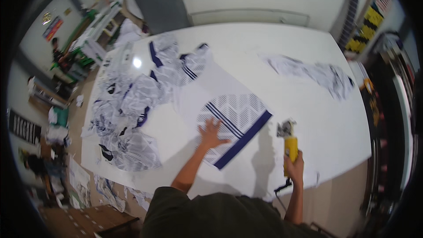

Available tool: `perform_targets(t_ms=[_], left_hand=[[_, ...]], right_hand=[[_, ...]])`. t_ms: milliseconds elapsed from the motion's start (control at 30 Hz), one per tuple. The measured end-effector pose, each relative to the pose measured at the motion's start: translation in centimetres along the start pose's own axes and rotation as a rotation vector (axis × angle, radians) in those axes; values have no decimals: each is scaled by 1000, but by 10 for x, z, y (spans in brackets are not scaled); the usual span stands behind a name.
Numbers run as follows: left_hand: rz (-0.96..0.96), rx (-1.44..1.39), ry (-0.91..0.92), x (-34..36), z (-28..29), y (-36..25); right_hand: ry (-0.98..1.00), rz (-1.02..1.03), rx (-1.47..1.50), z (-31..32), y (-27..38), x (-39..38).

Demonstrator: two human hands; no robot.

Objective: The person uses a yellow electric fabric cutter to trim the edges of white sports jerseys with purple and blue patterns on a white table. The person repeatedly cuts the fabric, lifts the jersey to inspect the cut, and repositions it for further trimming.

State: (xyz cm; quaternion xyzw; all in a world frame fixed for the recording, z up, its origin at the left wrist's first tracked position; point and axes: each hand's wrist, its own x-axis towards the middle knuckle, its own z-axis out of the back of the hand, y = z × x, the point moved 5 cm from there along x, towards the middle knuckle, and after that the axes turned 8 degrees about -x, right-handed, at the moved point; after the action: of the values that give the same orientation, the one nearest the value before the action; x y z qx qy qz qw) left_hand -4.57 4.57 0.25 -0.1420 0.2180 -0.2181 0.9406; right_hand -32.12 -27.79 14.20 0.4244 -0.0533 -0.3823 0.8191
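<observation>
My left hand [210, 134] lies with fingers spread on a printed fabric panel [235, 108], white with grey patterning, navy stripes and a broad navy band along its lower right edge. The panel continues toward the back into a plain white part and more patterned cloth. My right hand [294, 165] grips a yellow electric cutter [290, 145] with a metal head and a black cord, held just right of the panel. Crumpled piles of the same patterned cloth [128, 132] cover the left of the white table [324, 139].
Another bunched white cloth [319, 75] lies at the back right. A grey pillar [147, 0] stands behind the table. Several people [59, 53] are at the left among benches. Racks [392, 83] line the right side. Paper and cloth scraps [79, 180] lie on the floor at the lower left.
</observation>
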Motion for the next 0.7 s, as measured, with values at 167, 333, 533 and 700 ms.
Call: perform_targets(t_ms=[167,333,533,700], left_hand=[[56,172,270,-53,27,118],[138,-42,145,-97,49,111],[112,-57,173,-140,21,120],[62,-74,109,-149,6,131]], right_hand=[[90,55,-271,-18,5,-59],[183,57,-374,-53,-4,-128],[281,52,-489,-83,3,-199],[250,149,-538,-102,-8,-211]])
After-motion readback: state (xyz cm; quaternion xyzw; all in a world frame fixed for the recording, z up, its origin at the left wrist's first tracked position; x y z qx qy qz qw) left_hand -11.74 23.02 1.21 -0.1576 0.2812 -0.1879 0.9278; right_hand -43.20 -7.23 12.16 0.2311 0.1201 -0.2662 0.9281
